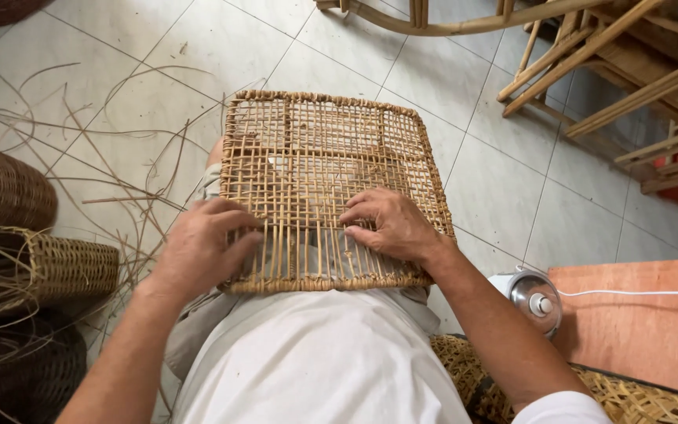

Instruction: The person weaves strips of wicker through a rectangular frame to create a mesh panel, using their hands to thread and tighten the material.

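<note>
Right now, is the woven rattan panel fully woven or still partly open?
Partly open: the woven panel shows bare upright strands with gaps near its lower edge, under the left hand and right hand.

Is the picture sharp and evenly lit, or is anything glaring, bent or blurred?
Head view: soft, even daylight and faint shadows; the woven panel and both hands, left hand and right hand, are sharp; floor tile lines bow slightly toward the edges; no strong glare.

Woven panel (331,188) on my lap, my left hand (202,243) and right hand (390,224) on it, baskets (41,263) to my left, chair frames (614,71) ahead right, small fan (534,297) at my right.
</note>
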